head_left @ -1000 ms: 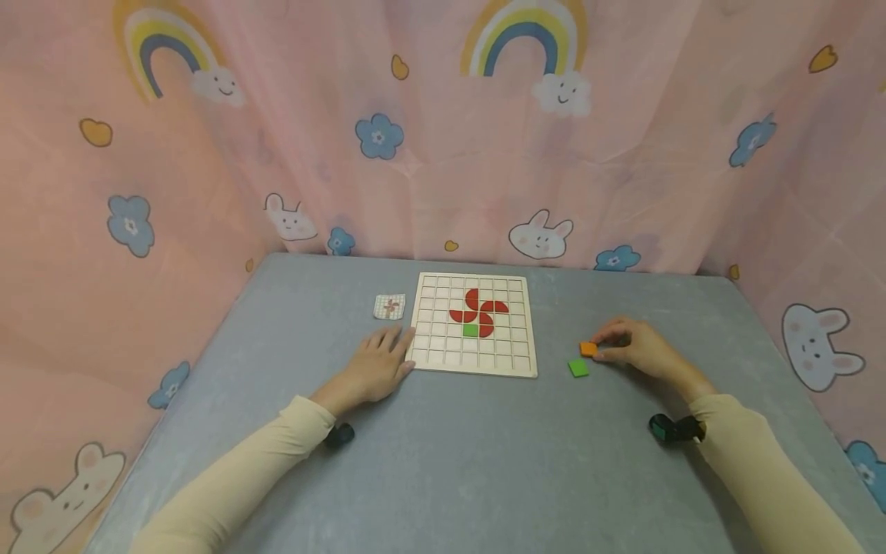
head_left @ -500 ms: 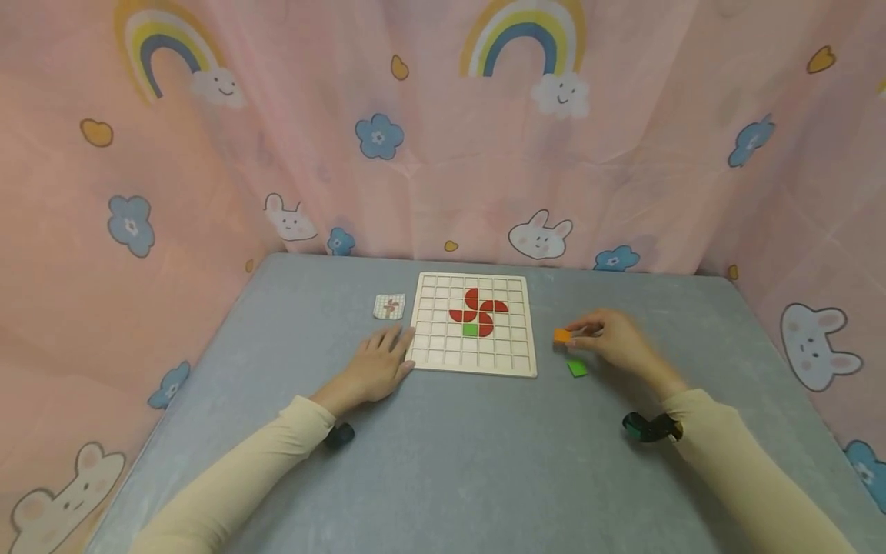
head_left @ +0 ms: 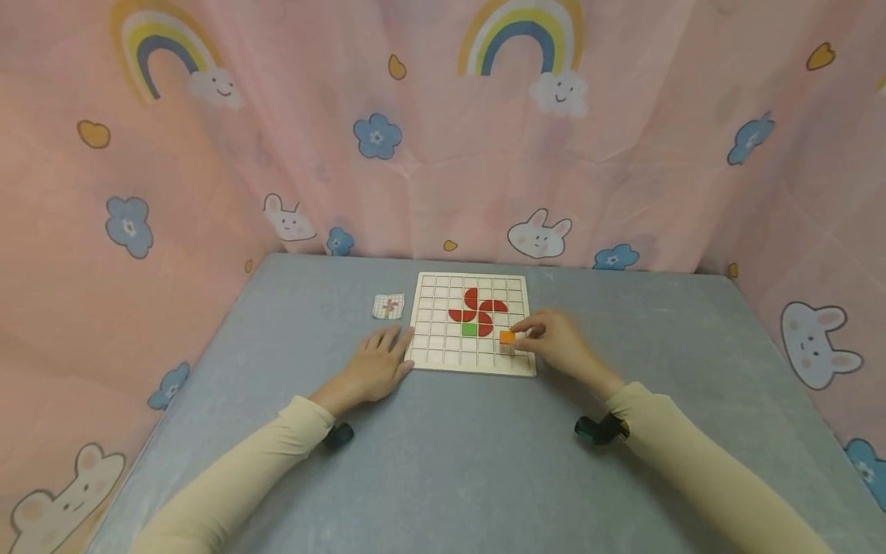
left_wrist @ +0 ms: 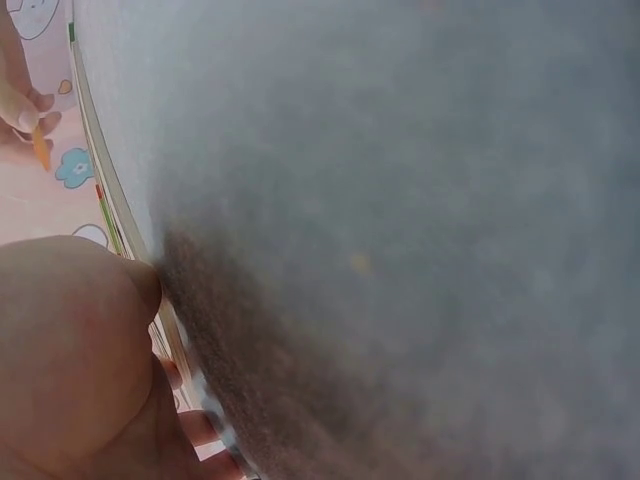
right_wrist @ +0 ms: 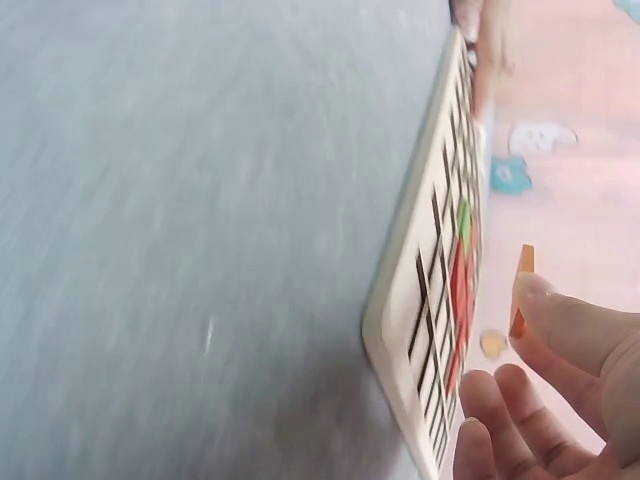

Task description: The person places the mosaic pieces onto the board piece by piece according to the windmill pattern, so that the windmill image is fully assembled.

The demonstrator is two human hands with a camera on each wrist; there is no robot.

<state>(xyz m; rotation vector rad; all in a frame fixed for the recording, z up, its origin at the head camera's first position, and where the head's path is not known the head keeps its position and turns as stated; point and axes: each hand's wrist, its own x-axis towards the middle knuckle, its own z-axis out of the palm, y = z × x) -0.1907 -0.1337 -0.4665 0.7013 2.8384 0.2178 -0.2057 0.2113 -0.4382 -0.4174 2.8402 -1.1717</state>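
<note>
My right hand (head_left: 556,344) pinches a small orange square tile (head_left: 507,338) between thumb and fingertips, over the right part of the pale wooden grid board (head_left: 451,358). In the right wrist view the orange tile (right_wrist: 522,290) stands clear of the grid, tilted on edge. Several red curved pieces (head_left: 494,307) form a pinwheel on the board, and a green square tile (head_left: 470,329) sits in a cell just below them. My left hand (head_left: 376,368) lies with relaxed, spread fingers on the table, thumb and index finger at the board's left edge.
A small card (head_left: 389,306) printed with a grid and a red pinwheel lies left of the board. The grey table (head_left: 443,462) reaches back to a pink patterned curtain (head_left: 443,177). My right wrist and forearm cover the spot where a loose green tile lay.
My right hand has carried the orange tile leftward from the table to over the board, passing above the loose green tile. The left hand and the board have stayed put.
</note>
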